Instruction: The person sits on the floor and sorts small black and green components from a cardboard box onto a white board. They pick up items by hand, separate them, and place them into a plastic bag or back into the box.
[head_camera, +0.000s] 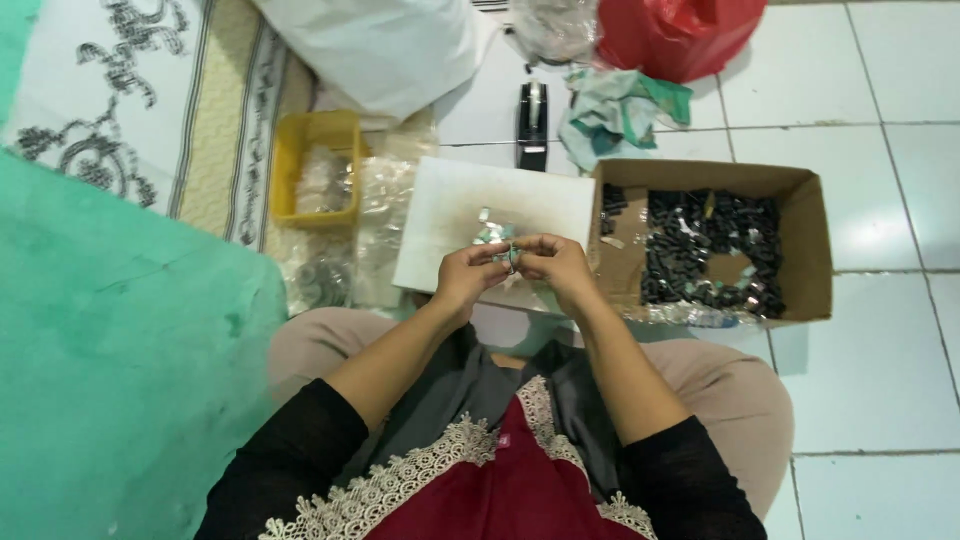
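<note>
A: Hands?
B: Both up over the white board (450, 205), fingertips meeting. Left hand (468, 275) curled, thumb + fingers pinched on a small part (510, 258) btw the two hands. Right hand (555, 265) same, fingers closed on it from the other side.
A: What's the part?
B: Tiny, dark w/ a bit of shine. Too small to tell more.
A: Where exactly?
B: Right at the fingertips, above the board's near edge. A few shiny scraps (493, 230) lie on the board just behind the hands.
A: Around them?
B: Cardboard box (815, 240) just right of the right hand, full of small black pieces (715, 250). Yellow tray (300, 165) w/ clear bags to the left, well apart. Tape dispenser (532, 125) behind the board, red bag (675, 35) further back. Green mat (110, 360) on the far left.
</note>
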